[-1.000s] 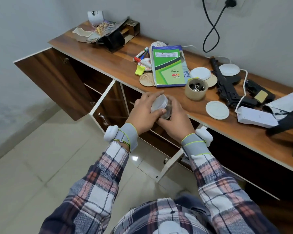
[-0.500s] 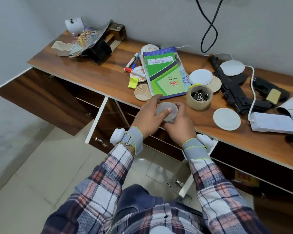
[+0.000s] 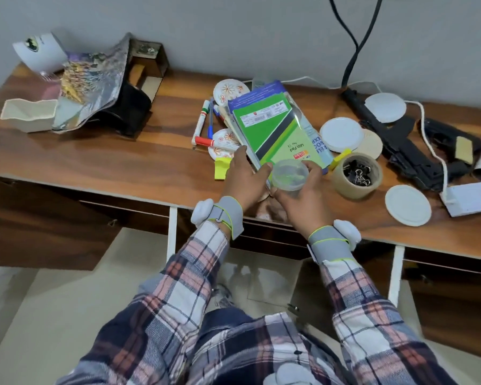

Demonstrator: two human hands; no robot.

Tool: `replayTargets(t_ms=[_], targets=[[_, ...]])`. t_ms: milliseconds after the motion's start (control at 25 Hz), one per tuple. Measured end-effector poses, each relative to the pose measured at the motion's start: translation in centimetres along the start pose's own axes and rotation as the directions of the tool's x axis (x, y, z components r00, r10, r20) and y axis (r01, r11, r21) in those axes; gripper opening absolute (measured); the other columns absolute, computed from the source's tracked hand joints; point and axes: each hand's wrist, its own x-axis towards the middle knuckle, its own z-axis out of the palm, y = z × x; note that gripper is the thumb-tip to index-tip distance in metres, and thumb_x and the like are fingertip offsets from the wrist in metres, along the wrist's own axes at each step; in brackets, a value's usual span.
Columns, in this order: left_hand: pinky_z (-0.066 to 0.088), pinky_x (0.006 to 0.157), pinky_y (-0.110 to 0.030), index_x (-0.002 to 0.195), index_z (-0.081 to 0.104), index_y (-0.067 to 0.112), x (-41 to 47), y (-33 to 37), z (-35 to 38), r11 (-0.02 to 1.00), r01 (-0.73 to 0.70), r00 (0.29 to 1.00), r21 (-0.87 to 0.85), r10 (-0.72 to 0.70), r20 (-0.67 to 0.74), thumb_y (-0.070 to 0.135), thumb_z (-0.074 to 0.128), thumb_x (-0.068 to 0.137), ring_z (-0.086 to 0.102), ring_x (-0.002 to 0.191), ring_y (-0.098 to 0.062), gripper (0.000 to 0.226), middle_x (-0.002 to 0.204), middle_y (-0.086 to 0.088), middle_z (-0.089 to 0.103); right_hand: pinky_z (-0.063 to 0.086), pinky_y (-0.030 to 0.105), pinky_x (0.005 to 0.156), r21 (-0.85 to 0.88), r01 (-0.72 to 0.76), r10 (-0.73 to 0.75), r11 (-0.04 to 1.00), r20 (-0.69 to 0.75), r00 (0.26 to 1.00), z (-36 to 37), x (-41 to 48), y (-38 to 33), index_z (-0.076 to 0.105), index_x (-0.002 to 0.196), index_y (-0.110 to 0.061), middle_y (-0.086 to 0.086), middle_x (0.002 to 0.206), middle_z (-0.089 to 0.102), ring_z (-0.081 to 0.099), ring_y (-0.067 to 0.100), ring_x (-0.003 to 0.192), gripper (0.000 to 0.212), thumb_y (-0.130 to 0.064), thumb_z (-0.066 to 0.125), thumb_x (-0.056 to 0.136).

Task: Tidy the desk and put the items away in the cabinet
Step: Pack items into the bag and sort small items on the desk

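Note:
A small clear round container [image 3: 289,175] sits low over the wooden desk [image 3: 95,154], at the near corner of a green slip pad [image 3: 272,129]. My right hand [image 3: 303,201] grips it from the right and underneath, with the thumb on its rim. My left hand [image 3: 245,182] lies just left of it with fingers straight over the pad's edge, and its thumb tip touches the container's side. Open cabinet doors [image 3: 47,226] hang below the desk front.
Markers [image 3: 202,120], patterned coasters and a yellow sticky pad [image 3: 222,169] lie left of the slip pad. To the right are a tape roll full of binder clips [image 3: 356,173], white discs [image 3: 407,205], a black toy gun [image 3: 395,140] and a white adapter [image 3: 472,198].
Both hands carried the container up from in front of the cabinet onto the desk by the slip pad. My left hand came off its top and now lies flat beside it.

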Motion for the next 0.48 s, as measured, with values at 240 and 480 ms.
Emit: replayTargets(t_ms=[240,480], targets=[[0.043,0.104,-0.045,0.152,0.011,0.017,3.1,0.1,-0.8,0.987,0.105,0.994,-0.118,-0.1,0.044,0.033,0.065,0.09,0.054,0.124,-0.033,0.083,0.14,-0.011,0.054,0.043,0.03,0.084,-0.057,0.001,-0.002,0.998,-0.017,1.0,0.9,2.3,-0.6,0.032,0.133,-0.017,0.0,0.12,0.052,0.057,0.025,0.108,0.074,-0.036,0.078,0.08],[0.043,0.104,-0.044,0.144,0.018,0.008,5.2,0.7,0.0,0.956,0.196,0.98,-0.218,-0.2,0.001,0.025,0.069,0.089,0.056,0.12,-0.035,0.077,0.134,-0.019,0.054,0.039,0.027,0.074,-0.134,-0.074,0.073,0.988,-0.007,0.997,0.0,3.7,-1.0,0.033,0.127,-0.027,-0.006,0.109,0.057,0.056,0.018,0.092,0.07,-0.051,0.076,0.077]])
